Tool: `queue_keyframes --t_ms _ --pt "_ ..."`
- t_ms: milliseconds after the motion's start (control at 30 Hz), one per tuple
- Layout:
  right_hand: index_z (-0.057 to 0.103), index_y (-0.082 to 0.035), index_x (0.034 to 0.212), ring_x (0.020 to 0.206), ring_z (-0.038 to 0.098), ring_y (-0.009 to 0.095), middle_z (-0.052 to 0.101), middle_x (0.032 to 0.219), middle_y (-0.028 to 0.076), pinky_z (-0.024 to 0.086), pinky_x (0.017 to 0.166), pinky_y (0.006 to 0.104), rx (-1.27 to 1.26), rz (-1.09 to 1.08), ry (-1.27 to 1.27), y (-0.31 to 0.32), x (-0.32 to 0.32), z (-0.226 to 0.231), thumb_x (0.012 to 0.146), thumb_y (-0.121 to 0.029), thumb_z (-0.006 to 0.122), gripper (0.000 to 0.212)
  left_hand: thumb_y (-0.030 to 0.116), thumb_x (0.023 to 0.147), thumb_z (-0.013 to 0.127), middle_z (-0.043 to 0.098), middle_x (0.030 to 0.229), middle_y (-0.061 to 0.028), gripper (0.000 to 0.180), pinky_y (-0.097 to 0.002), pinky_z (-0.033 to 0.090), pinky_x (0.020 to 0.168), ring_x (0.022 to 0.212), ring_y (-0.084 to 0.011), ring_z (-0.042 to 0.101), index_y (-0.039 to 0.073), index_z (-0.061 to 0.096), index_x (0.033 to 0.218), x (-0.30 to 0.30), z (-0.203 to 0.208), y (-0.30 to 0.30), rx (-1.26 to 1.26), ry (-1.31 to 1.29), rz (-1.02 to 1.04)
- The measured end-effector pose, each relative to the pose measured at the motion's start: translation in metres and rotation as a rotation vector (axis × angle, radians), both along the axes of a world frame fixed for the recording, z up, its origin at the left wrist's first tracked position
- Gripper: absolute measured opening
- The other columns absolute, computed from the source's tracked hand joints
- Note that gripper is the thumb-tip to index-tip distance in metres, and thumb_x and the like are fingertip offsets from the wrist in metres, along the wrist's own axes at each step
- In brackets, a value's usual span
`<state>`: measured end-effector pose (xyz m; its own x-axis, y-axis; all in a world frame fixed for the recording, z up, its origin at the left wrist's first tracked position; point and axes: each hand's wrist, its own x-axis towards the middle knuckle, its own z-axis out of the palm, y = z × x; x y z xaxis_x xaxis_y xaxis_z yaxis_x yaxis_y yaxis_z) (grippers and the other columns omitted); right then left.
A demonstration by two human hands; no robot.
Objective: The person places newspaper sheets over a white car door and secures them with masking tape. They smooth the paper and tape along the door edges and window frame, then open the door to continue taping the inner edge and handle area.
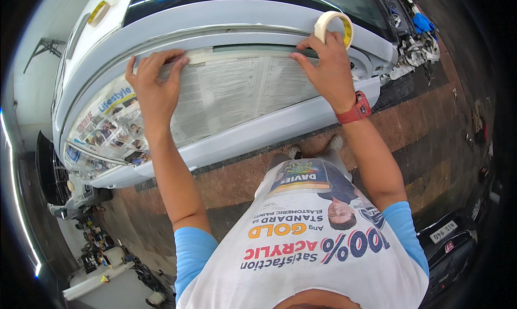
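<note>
Sheets of newspaper cover a side window of a pale grey car body. At the upper left of the sheets, my left hand bends its thumb and fingers together on a pale strip of masking tape along the paper's top edge. My right hand, with a red watch on its wrist, holds a roll of masking tape near the upper right of the window. Its thumb and forefinger close toward the top edge. A dark band of glass shows between the hands above the paper.
Another tape roll rests on the car at the upper left. Wire-like parts and a blue item lie at the upper right. Brown patterned flooring runs beside the car. A dark bumper with a plate stands at the lower right.
</note>
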<state>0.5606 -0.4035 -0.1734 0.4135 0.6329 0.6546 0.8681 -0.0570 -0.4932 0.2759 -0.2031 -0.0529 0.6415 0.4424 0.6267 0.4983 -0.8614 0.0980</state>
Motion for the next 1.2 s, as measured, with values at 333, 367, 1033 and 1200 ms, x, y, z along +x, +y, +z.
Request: queue_keyframes --t_ms 333,367,1033,1200 --pt "0.079 -0.006 0.097 0.103 0.060 0.038 0.067 0.103 0.016 0.051 0.090 0.0521 -0.011 0.026 0.047 0.007 0.006 -0.001 0.096 -0.025 0.088 0.021 0.028 0.095 0.093 0.083 0.101 0.0046 0.018 -0.0535 0.023 0.136 0.101 -0.0134 0.075 0.016 0.084 0.105 0.001 -0.014 0.004 -0.018 -0.094 0.066" --pt "0.079 -0.006 0.096 0.103 0.060 0.038 0.067 0.102 0.016 0.051 0.090 0.0522 -0.015 0.028 0.054 0.007 0.006 -0.001 0.096 -0.024 0.088 0.020 0.028 0.095 0.093 0.083 0.101 0.0047 0.017 -0.0538 0.022 0.136 0.101 -0.0133 0.075 0.016 0.084 0.104 0.002 -0.015 0.004 -0.006 -0.100 0.066" --pt "0.078 -0.005 0.091 0.100 0.061 0.036 0.067 0.097 0.015 0.053 0.084 0.0511 -0.071 -0.015 0.055 0.010 0.005 0.006 0.097 -0.024 0.086 0.022 0.036 0.095 0.093 0.081 0.093 0.0077 0.019 -0.0558 0.021 0.136 0.097 -0.0130 0.071 0.018 0.086 0.098 0.008 -0.022 0.005 0.047 -0.123 0.087" --pt "0.078 -0.005 0.091 0.100 0.061 0.035 0.067 0.097 0.014 0.053 0.084 0.0507 -0.074 -0.012 0.048 0.010 0.005 0.007 0.097 -0.025 0.086 0.022 0.037 0.096 0.093 0.082 0.094 0.0079 0.018 -0.0568 0.020 0.136 0.097 -0.0126 0.072 0.019 0.087 0.097 0.007 -0.022 0.006 0.051 -0.111 0.095"
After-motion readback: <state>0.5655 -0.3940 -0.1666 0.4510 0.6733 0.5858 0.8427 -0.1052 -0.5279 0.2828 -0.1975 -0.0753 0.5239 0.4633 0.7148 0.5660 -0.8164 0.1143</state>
